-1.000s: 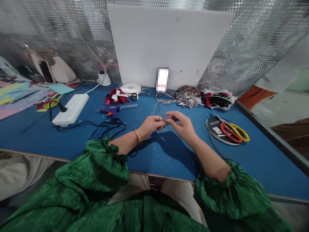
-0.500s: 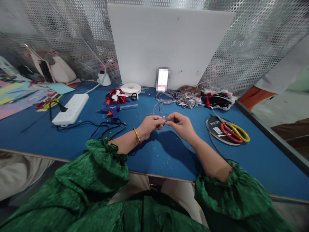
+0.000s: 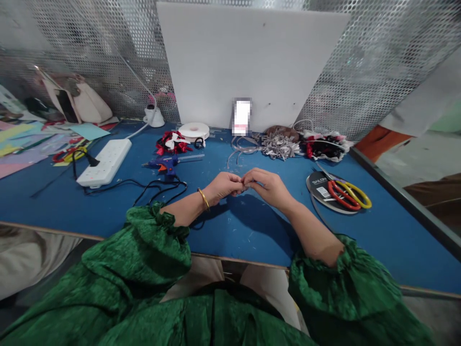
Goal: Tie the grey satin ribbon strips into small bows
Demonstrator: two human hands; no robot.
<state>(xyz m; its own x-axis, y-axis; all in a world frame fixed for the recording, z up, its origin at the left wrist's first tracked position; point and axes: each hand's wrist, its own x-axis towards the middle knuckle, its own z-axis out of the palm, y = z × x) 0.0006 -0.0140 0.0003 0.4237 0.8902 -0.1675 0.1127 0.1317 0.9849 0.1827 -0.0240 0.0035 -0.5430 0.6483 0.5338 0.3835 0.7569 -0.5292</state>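
Note:
Over the middle of the blue table [image 3: 237,230], my left hand [image 3: 225,187] and my right hand [image 3: 266,187] meet at their fingertips. Both are closed in a pinch, and whatever lies between the fingers is hidden. A gold bangle [image 3: 203,199] circles my left wrist. Behind my hands are a loop of grey ribbon [image 3: 245,145] and a pile of grey bows [image 3: 280,145]. A blue glue gun [image 3: 167,165] lies to the left. On the right, red and yellow scissors [image 3: 347,193] rest on a black ribbon spool [image 3: 320,187].
A white power strip [image 3: 105,162], black cable, red bows [image 3: 173,143] and a white ribbon roll [image 3: 194,129] stand at the left. A lit phone [image 3: 241,117] leans on the white board [image 3: 248,62]. Red, black and white bows [image 3: 326,145] lie at the back right.
My right fingers have closed in over my left fingertips, covering the small grey piece that showed between them. The whole view has shifted slightly.

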